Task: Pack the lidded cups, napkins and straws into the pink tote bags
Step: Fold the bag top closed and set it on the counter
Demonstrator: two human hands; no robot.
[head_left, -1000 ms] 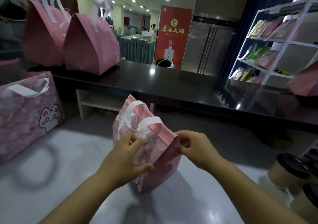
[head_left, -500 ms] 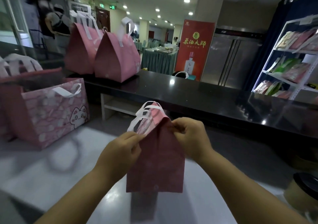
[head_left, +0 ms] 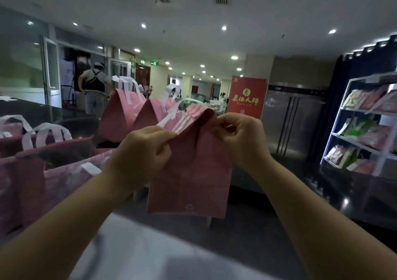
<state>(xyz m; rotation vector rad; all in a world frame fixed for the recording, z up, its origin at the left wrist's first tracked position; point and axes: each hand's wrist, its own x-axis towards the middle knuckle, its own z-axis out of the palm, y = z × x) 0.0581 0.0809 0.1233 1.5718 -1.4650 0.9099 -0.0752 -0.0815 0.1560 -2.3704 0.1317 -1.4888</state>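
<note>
**Holding a flat pink bag point(head_left: 193, 172) up by its top edge**

Both hands are raised in front of the camera with one pink bag hanging between them. The left hand point(head_left: 141, 150) has its fingers curled tight round the bag's upper left edge, at the base of the white handles point(head_left: 171, 116), which loop up and away from the knuckles. The right hand point(head_left: 242, 137) pinches the upper right corner between thumb and bent fingers. The bag is folded flat, its mouth pressed together into a ridge at the top, and its body hangs straight down over the far side of the white table point(head_left: 150, 247); whether the bottom edge touches the table cannot be told. To the left stand two open bags point(head_left: 64, 178) with white handles flopped over their rims. Behind the held bag, on the dark counter point(head_left: 322, 185), two closed bags point(head_left: 117, 118) sit side by side. Farther back are a red banner point(head_left: 247, 99), a steel fridge point(head_left: 294, 125) and, at the right, a white rack point(head_left: 335, 121) of coloured packets.
</note>
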